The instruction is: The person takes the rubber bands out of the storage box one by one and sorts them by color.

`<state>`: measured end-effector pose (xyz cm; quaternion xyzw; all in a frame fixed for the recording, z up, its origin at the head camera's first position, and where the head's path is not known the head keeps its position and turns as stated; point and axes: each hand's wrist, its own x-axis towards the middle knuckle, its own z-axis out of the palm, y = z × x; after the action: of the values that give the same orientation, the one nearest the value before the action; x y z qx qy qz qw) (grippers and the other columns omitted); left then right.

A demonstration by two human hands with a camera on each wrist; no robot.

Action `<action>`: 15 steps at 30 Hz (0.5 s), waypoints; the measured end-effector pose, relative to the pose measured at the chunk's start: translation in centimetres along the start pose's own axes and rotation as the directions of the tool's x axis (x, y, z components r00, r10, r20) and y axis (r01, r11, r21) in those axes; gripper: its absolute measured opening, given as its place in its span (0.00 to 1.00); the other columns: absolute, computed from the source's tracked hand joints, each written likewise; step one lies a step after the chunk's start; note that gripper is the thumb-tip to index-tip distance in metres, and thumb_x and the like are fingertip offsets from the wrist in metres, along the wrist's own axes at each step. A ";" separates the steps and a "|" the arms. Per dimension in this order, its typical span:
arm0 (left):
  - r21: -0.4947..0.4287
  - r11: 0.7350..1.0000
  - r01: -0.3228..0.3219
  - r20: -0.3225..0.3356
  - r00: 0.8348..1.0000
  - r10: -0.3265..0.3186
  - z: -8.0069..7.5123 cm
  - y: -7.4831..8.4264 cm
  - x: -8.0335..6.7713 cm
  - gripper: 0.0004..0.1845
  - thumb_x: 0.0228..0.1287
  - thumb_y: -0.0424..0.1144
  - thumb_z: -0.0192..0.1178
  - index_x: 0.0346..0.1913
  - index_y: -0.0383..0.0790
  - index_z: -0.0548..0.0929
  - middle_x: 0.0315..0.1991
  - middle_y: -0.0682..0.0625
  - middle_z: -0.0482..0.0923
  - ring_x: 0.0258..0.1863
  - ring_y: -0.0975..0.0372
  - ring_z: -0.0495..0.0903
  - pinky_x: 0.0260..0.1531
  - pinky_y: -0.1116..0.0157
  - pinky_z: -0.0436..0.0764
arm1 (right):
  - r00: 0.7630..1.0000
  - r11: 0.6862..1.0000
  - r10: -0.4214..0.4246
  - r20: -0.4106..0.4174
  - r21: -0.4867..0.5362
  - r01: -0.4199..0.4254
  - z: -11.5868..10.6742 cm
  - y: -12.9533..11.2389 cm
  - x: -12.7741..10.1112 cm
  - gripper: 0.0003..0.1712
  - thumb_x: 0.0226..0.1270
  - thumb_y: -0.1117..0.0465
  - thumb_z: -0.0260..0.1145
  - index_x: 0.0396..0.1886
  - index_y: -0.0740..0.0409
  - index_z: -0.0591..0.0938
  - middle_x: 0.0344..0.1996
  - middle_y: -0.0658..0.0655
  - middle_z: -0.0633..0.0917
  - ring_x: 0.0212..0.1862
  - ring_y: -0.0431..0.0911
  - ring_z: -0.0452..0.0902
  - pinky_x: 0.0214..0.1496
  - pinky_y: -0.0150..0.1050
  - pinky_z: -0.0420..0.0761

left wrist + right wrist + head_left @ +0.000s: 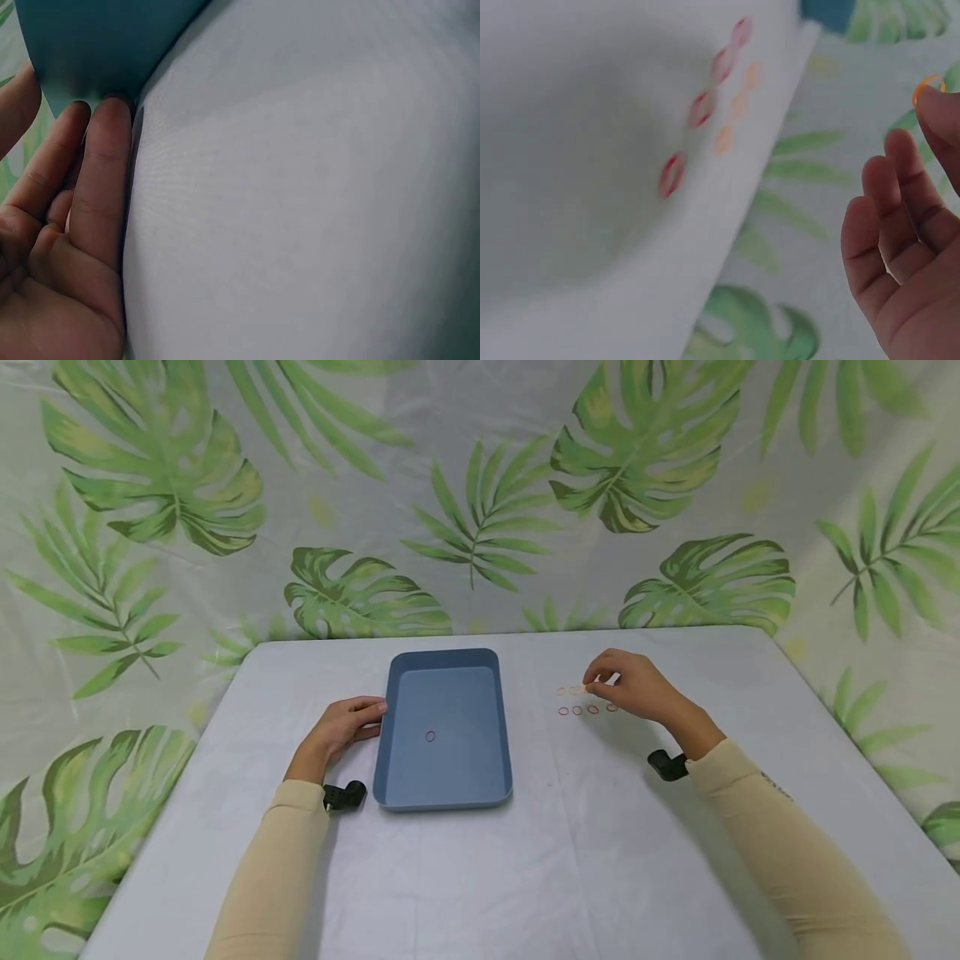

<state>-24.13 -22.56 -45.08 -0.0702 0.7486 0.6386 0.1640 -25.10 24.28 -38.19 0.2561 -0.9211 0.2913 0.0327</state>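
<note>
My right hand (633, 683) pinches a small orange rubber band (928, 88) between thumb and fingertip, lifted over the right part of the table; its other fingers are loosely bent. Below it lie a row of several red rubber bands (577, 711) and, behind them, a row of orange rubber bands (561, 692). At the left side of the blue tray (381, 760), my left hand (341, 725) rests with fingertips against the outer wall and rim. Those fingers look nearly straight in the left wrist view. A single red rubber band (430, 737) lies on the tray's floor.
A white cloth covers the table (480, 877). Behind it hangs a leaf-patterned curtain (487, 593), close to the table's back edge. Black wrist cameras (345, 795) stick out below both hands.
</note>
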 end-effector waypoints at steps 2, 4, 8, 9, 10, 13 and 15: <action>0.001 1.000 0.000 -0.002 1.000 0.000 0.0 0.0 0.0 0.29 0.73 0.43 0.59 0.71 0.33 0.69 0.70 0.36 0.68 0.43 0.75 0.81 0.51 0.72 0.86 | 0.998 0.998 0.064 0.001 -0.021 -0.064 -0.3 1.5 -0.2 0.04 0.68 0.63 0.67 0.39 0.58 0.85 0.42 0.59 0.84 0.44 0.52 0.80 0.39 0.39 0.80; 0.003 1.000 0.001 -0.002 1.000 -0.001 0.0 0.0 0.0 0.29 0.73 0.44 0.59 0.71 0.33 0.69 0.70 0.36 0.68 0.44 0.75 0.81 0.51 0.72 0.86 | 0.993 0.992 0.122 -0.005 -0.036 -0.122 -0.6 2.7 -0.4 0.05 0.68 0.63 0.67 0.40 0.59 0.86 0.43 0.60 0.85 0.44 0.53 0.80 0.40 0.40 0.78; 0.007 1.000 0.000 0.003 1.000 0.000 0.0 0.0 -0.1 0.30 0.72 0.45 0.60 0.71 0.33 0.69 0.70 0.36 0.68 0.44 0.74 0.81 0.52 0.72 0.85 | 0.986 0.986 0.166 -0.022 -0.028 -0.166 -0.9 4.0 -0.8 0.07 0.68 0.63 0.67 0.41 0.60 0.86 0.44 0.62 0.85 0.44 0.55 0.81 0.39 0.40 0.77; 0.008 1.000 0.001 0.004 1.000 -0.001 0.0 0.0 0.0 0.30 0.72 0.45 0.60 0.71 0.33 0.69 0.71 0.36 0.67 0.45 0.74 0.81 0.52 0.72 0.85 | 0.986 0.986 0.164 -0.026 -0.026 -0.165 -0.9 4.2 -0.8 0.07 0.68 0.62 0.67 0.41 0.60 0.86 0.44 0.62 0.85 0.44 0.55 0.81 0.39 0.39 0.77; 0.006 1.000 0.002 0.004 1.000 -0.002 -0.1 0.0 0.0 0.30 0.72 0.44 0.59 0.71 0.33 0.69 0.70 0.37 0.68 0.44 0.74 0.81 0.52 0.72 0.85 | 0.986 0.986 0.163 -0.026 -0.025 -0.163 -0.9 4.3 -0.8 0.07 0.68 0.62 0.67 0.41 0.60 0.86 0.44 0.62 0.85 0.44 0.55 0.81 0.39 0.39 0.77; 0.000 1.000 0.007 0.002 1.000 -0.007 0.0 0.0 0.1 0.29 0.72 0.44 0.59 0.71 0.33 0.69 0.69 0.37 0.68 0.44 0.75 0.81 0.52 0.72 0.85 | 0.986 0.986 0.164 -0.023 -0.027 -0.165 -0.9 4.6 -0.6 0.06 0.68 0.62 0.67 0.40 0.60 0.86 0.44 0.63 0.85 0.44 0.55 0.81 0.39 0.39 0.77; -0.002 1.000 0.003 0.003 1.000 -0.003 0.0 0.0 0.1 0.29 0.72 0.43 0.59 0.70 0.32 0.69 0.69 0.37 0.69 0.43 0.75 0.81 0.52 0.72 0.85 | 0.984 0.983 0.179 -0.012 -0.032 -0.179 -0.8 4.9 -0.4 0.06 0.68 0.63 0.67 0.40 0.60 0.87 0.44 0.63 0.85 0.44 0.55 0.80 0.41 0.39 0.77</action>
<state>-24.24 -22.56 -45.08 -0.0704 0.7476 0.6392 0.1661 -27.23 28.31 -40.17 0.1704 -0.9450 0.2789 0.0150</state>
